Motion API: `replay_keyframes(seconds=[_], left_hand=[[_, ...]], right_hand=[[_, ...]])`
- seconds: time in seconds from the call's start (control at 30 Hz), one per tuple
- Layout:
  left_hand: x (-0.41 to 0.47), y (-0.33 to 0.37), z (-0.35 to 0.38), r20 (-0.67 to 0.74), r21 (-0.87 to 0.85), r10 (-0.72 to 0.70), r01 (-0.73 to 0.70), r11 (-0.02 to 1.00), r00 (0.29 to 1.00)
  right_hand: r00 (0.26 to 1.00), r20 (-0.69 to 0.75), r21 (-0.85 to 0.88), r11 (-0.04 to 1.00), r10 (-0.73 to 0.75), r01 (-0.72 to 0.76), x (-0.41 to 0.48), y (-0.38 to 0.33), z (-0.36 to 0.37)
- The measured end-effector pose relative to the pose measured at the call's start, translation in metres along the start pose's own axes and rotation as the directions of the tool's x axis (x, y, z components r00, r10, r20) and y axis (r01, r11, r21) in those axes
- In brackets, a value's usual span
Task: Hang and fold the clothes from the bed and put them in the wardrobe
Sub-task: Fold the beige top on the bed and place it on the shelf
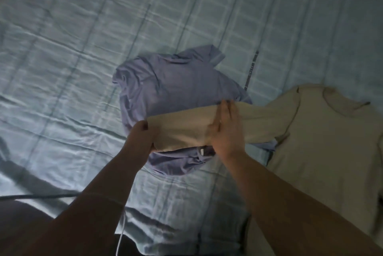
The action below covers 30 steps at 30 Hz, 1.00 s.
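With the left grip [143, 135] pinching the beige sleeve [182, 129] and the right grip [226, 129] pressing flat-fingered alongside, any pull could rumple the purple shirt [176, 83] beneath them.

no legible txt; print on bedsheet stripe [251, 69] too blurry.
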<state>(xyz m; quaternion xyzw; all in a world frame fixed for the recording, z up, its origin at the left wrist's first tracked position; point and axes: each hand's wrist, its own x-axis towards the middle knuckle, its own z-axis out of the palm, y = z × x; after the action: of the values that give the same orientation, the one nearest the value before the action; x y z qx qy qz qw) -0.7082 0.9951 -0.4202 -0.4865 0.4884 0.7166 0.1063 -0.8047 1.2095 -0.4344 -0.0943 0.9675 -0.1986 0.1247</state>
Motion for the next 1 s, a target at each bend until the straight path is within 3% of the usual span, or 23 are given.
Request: replay_keyframes(seconds=[0.1,0.17,0.23,0.3,0.4,0.5,0.63,0.7,0.87,1.0], left_hand=[[-0.002,-0.006,-0.006,0.049,-0.058,0.036,-0.033,0.998,0.998],[-0.001,-0.012,-0.012,0.099,-0.134,0.019,-0.005,0.991,0.995],[0.002,-0.017,-0.017,0.17,-0.18,0.009,0.022,0.983,0.985],[0.001,-0.02,-0.018,0.215,-0.214,0.016,0.031,0.976,0.976],[0.0,-0.021,-0.017,0.244,-0.264,0.01,0.056,0.963,0.97],[-0.001,-0.018,-0.012,0.218,-0.278,0.021,0.042,0.96,0.976],[-0.002,-0.003,-0.004,0.209,-0.275,0.086,-0.026,0.961,0.974],[0.0,0.004,-0.003,0.213,-0.25,0.1,-0.045,0.967,0.972],[0.001,0.013,-0.004,0.187,-0.173,0.095,-0.063,0.983,0.978],[0.0,0.015,-0.002,0.202,-0.171,0.095,-0.06,0.983,0.975]], right_hand=[[0.998,-0.061,0.135,0.991,0.008,0.0,0.025,0.025,-0.032],[0.987,-0.013,0.176,0.972,0.159,-0.154,0.046,0.045,-0.051],[0.966,0.124,0.075,0.969,0.227,-0.237,0.067,0.063,-0.062],[0.941,0.252,-0.106,0.973,0.226,-0.205,0.08,0.076,-0.068],[0.91,0.331,-0.286,0.946,0.248,-0.153,0.087,0.084,-0.069],[0.95,0.242,-0.328,0.938,0.196,-0.111,0.086,0.083,-0.069],[0.989,-0.053,-0.093,0.985,0.14,-0.144,0.091,0.071,-0.073],[0.983,-0.06,-0.031,0.984,0.173,-0.175,0.094,0.069,-0.073],[0.972,0.093,-0.122,0.971,0.217,-0.205,0.093,0.082,-0.078],[0.989,0.024,-0.074,0.987,0.144,-0.142,0.089,0.088,-0.082]])
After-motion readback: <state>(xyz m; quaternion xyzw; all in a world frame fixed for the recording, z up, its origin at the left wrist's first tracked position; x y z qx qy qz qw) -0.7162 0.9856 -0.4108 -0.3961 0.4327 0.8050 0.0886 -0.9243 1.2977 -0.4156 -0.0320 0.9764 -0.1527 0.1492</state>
